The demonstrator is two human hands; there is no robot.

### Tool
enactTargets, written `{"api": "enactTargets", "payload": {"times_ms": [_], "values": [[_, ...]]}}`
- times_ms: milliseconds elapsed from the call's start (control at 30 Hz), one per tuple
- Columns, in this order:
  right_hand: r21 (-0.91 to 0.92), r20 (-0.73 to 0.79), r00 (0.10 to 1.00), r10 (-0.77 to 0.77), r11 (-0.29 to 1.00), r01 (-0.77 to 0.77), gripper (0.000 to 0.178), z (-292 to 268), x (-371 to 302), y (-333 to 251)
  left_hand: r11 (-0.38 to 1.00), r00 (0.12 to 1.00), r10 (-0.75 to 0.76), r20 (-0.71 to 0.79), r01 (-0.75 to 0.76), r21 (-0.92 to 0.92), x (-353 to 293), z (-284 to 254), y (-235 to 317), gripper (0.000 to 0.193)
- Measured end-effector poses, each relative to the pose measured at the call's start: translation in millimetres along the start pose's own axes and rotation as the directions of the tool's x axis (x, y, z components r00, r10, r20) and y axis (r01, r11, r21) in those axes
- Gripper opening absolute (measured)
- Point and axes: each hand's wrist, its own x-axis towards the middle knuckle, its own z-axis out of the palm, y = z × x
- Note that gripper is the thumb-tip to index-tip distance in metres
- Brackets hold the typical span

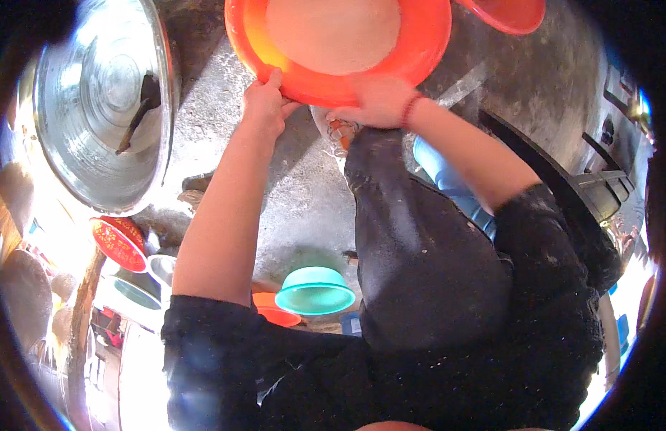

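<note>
A wide orange basin [426,43] is at the top of the view, with a smooth, pale tan substance [334,32] inside; whether it is powder or liquid I cannot tell. My left hand [267,106] grips the near left of its rim, thumb on top and fingers beneath. Further right, my right hand [382,102], with a red band at the wrist, is closed on the near rim. Its fingers point left and are slightly blurred. Both forearms reach forward, one on each side of my dark-trousered leg.
To the left is a large round metal pan [103,161] with a dark flat-bladed utensil [140,113]. Nearer are a patterned red bowl [119,244], a teal bowl [315,290] and an orange bowl [275,314]. A red bowl [516,13] lies far right; a blue container [444,169] stands beside my leg.
</note>
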Motion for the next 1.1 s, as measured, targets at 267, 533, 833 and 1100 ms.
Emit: {"api": "enactTargets", "payload": {"times_ms": [267,533,833,1100], "values": [[-0.163,0.144,0.970,0.195,0.972,-0.172,0.065,16.3,0.5,66.9,0.998,0.999,0.050,0.012,-0.050,0.033,2.1,13.6,-7.1,0.043],[-0.027,0.149,0.952,0.267,0.964,-0.266,0.065,26.8,30.4,37.4,0.998,0.998,0.053,0.045,-0.055,0.034,2.0,10.4,-0.6,0.041],[0.170,0.236,0.972,-0.014,0.985,-0.027,0.061,33.6,45.2,21.3,0.998,0.999,0.040,0.018,-0.041,0.047,6.4,13.1,-5.7,0.040],[-0.292,-0.500,0.726,-0.472,0.881,0.371,0.065,61.1,130.8,44.1,0.989,0.995,0.063,0.082,-0.073,0.131,15.7,-1.4,-3.3,0.048]]}}
